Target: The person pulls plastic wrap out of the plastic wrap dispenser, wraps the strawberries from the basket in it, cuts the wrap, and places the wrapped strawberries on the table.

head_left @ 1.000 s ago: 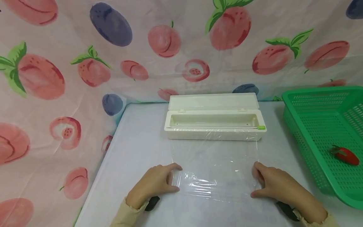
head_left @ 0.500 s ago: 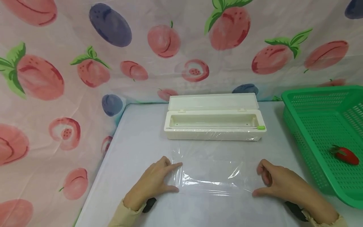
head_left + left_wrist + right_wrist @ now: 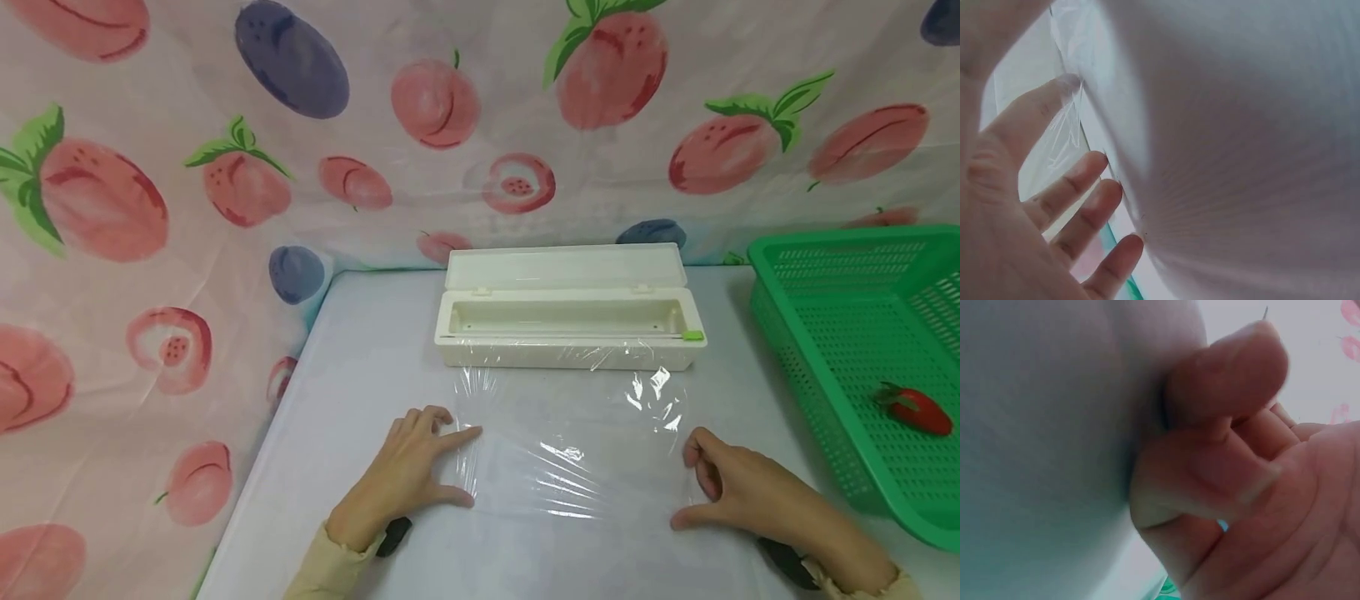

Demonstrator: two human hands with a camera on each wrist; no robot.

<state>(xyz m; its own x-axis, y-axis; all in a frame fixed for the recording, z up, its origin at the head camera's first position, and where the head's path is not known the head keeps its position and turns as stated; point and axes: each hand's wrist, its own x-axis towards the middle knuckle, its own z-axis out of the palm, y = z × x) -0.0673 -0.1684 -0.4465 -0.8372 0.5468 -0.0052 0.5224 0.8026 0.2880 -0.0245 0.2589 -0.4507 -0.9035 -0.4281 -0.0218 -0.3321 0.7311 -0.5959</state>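
Clear cling film (image 3: 555, 458) lies spread over the white table, stretching from the front of an open white cling film box (image 3: 570, 354). My left hand (image 3: 408, 467) is at the film's left edge, index finger and thumb apart and touching it. In the left wrist view a strip of cling film (image 3: 1069, 125) crosses the index fingertip, and the other fingers are extended. At the film's right edge is my right hand (image 3: 738, 483), thumb stretched out and fingers loosely bent. Its bent fingers (image 3: 1235, 469) show close up in the right wrist view; no film can be made out between them.
A green slide cutter (image 3: 692, 336) sits at the right end of the box's front rail. On the right stands a green plastic basket (image 3: 817, 400) with a red strawberry-like fruit (image 3: 918, 411) in it. A fruit-patterned cloth (image 3: 360, 108) covers the wall behind.
My right hand has shifted slightly right and its fingers have bent more. The left hand's fingers have spread. Creases and shine on the cling film have moved.
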